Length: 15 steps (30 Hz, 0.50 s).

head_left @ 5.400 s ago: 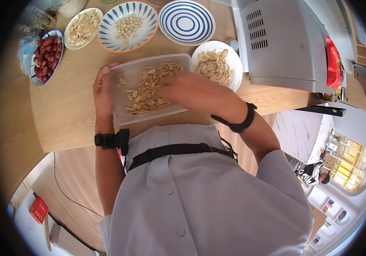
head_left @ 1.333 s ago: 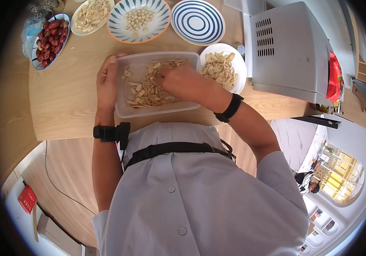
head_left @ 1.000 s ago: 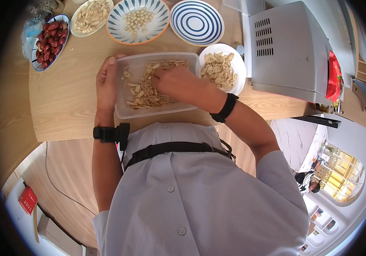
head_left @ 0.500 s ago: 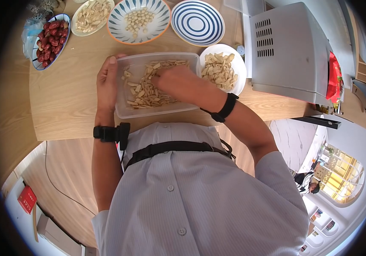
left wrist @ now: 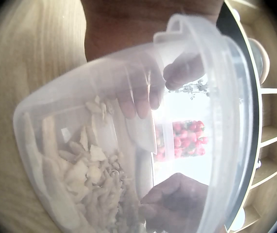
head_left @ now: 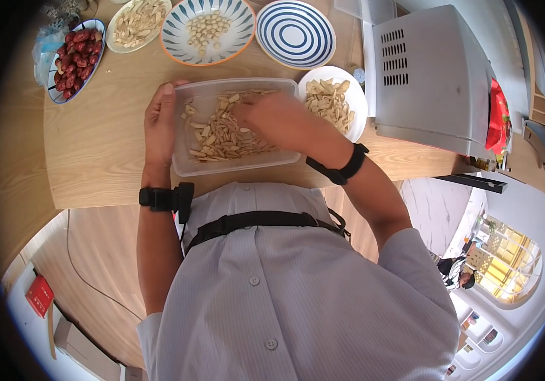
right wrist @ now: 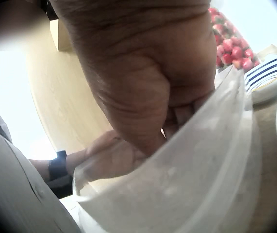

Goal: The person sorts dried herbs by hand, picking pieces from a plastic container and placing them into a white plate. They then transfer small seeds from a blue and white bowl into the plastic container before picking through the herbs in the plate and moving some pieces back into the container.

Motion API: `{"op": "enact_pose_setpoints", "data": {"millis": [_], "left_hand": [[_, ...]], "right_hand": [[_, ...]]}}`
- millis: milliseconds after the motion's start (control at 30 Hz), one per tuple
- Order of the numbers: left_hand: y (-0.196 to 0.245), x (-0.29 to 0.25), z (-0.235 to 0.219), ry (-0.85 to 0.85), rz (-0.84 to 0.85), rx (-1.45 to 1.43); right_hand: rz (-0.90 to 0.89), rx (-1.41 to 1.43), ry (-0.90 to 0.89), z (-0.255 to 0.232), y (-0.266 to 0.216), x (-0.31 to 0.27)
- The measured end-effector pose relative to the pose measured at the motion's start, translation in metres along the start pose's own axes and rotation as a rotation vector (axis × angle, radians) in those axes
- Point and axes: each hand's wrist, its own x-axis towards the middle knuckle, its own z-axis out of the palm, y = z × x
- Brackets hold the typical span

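A translucent plastic container [head_left: 185, 151] lies at the front of the table, holding many pale, dried-looking slices [head_left: 225, 145]. My left hand [head_left: 160, 120] grips its left wall, thumb up at the rim, and in the left wrist view the left fingers [left wrist: 142, 102] show through the clear plastic. My right hand [head_left: 279, 119] is inside the container above the slices, its fingers bent down and bunched. In the right wrist view the container wall [right wrist: 192, 174] covers those fingertips, so I cannot tell whether they pinch any slices. Beside the container's right end, a white plate [head_left: 359, 114] holds similar slices [head_left: 329, 105].
Along the back are a blue-rimmed dish of red dates [head_left: 75, 66], a plate of long pale slices [head_left: 136, 24], a patterned bowl [head_left: 171, 41] with round pale seeds, and a blue-ringed plate [head_left: 295, 33]. A grey vented appliance [head_left: 425, 76] stands at the right.
Over the last half second my right hand has lifted slightly and shifted right inside the container, uncovering more slices. My left hand keeps its hold on the container, which has not moved.
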Motion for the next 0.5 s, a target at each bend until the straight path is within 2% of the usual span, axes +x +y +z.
{"op": "enact_pose_setpoints", "data": {"millis": [133, 233, 333, 500], "left_hand": [[-0.001, 0.001, -0.002, -0.008, 0.01, 0.008], [-0.002, 0.001, -0.001, -0.011, 0.015, 0.015], [0.002, 0.0, 0.003, 0.002, 0.008, -0.012], [0.0, 0.0, 0.002, 0.007, 0.021, -0.012]], "right_hand": [[0.024, 0.121, 0.134, -0.005, 0.005, -0.012], [0.038, 0.085, 0.159, 0.002, 0.006, -0.018], [0.043, 0.166, 0.296, 0.003, 0.005, -0.024], [0.325, 0.417, 0.498, -0.029, 0.006, -0.065]]}}
